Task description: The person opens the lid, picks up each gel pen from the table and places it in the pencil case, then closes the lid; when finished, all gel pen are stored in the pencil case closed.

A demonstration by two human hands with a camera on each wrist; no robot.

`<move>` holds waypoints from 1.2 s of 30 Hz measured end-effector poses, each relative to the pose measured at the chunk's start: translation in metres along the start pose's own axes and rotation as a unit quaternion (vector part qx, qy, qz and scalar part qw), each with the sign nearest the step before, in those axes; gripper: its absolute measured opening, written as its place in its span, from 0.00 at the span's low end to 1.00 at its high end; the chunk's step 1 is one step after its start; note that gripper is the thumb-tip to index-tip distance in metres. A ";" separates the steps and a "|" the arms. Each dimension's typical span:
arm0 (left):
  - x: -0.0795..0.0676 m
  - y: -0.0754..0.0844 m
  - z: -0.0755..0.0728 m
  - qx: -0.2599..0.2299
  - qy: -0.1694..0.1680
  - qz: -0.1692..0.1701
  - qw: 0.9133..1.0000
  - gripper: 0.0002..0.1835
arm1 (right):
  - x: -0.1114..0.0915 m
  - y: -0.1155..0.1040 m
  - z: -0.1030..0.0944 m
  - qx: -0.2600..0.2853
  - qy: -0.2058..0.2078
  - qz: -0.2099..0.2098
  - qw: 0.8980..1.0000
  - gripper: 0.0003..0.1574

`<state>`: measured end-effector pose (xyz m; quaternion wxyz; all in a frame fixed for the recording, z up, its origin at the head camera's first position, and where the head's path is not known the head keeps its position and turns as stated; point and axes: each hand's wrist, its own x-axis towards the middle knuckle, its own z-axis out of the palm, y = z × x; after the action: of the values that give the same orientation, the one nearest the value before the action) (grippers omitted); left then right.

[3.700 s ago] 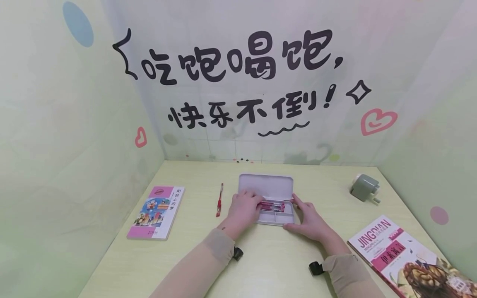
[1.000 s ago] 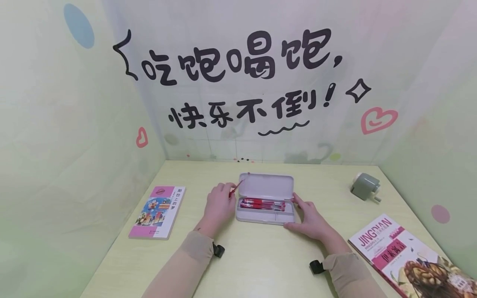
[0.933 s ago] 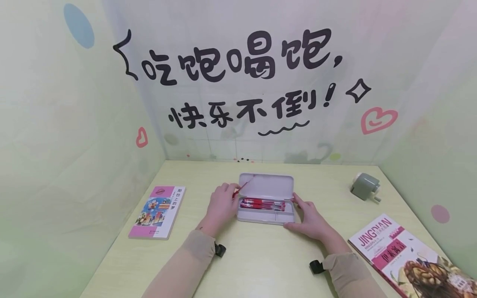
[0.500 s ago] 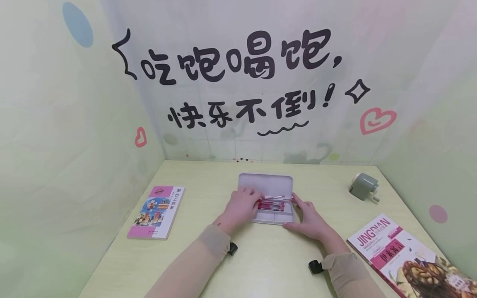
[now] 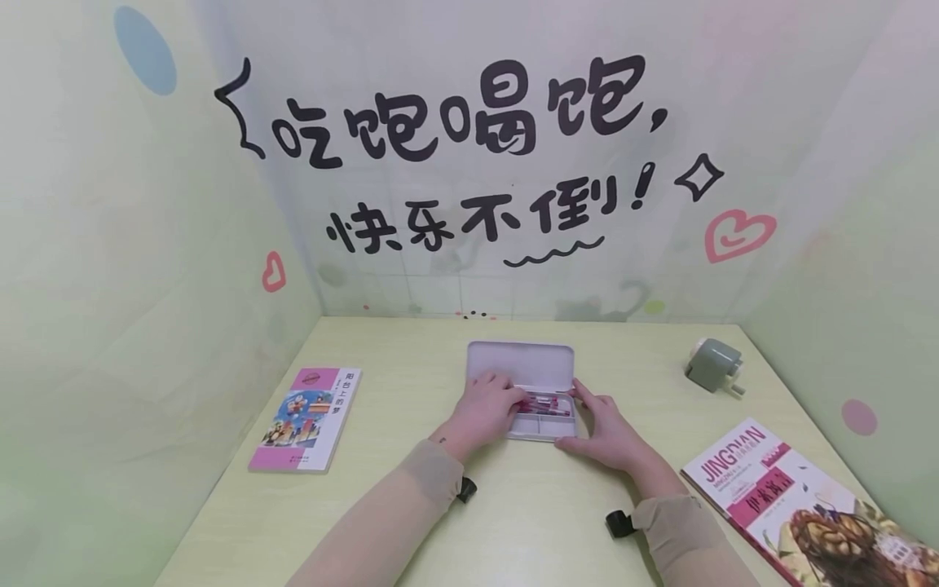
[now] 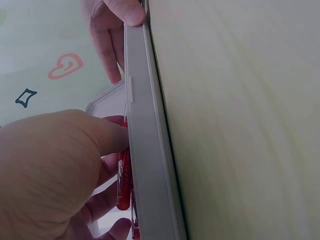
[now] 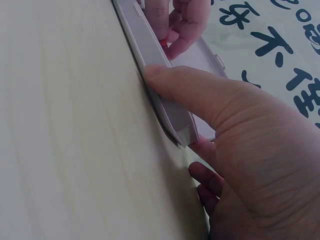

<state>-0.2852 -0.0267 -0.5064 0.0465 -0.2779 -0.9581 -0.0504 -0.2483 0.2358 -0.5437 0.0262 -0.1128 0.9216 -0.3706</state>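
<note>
An open pencil case of pale metal stands mid-table, its lid tipped back. Several red pens lie in its rear compartment. My left hand is over the case's left half and hides that part of the tray. In the left wrist view, the thumb and fingers pinch a red pen just behind the case's front wall. My right hand grips the case's right end, thumb at the front wall and fingers behind.
A pink-and-white book lies at the left of the table. To the right are a grey-green pencil sharpener with a crank and a larger illustrated book. A printed backdrop rises behind the table.
The pen that lay on the table left of the case was picked up by my left hand and carried over the tray, then lowered among the others. My right hand has stayed on the case.
</note>
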 end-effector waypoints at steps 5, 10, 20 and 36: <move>-0.001 -0.001 -0.001 -0.007 0.008 -0.001 1.000 0.15 | 0.000 -0.001 0.000 0.007 0.000 0.002 1.000 0.79; 0.001 -0.006 -0.005 -0.042 0.041 -0.032 0.998 0.18 | 0.000 0.000 0.000 0.005 -0.002 0.003 1.000 0.79; 0.012 -0.035 -0.011 -0.191 0.179 -0.188 0.947 0.23 | 0.001 0.001 0.000 0.008 -0.005 0.009 1.000 0.80; 0.020 -0.052 -0.012 -0.334 0.171 -0.211 0.903 0.31 | 0.002 0.000 0.001 0.021 -0.004 0.027 0.999 0.84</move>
<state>-0.3289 -0.0616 -0.4961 0.1023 -0.0558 -0.8989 -0.4225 -0.2503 0.2347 -0.5441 0.0419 -0.0881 0.9164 -0.3882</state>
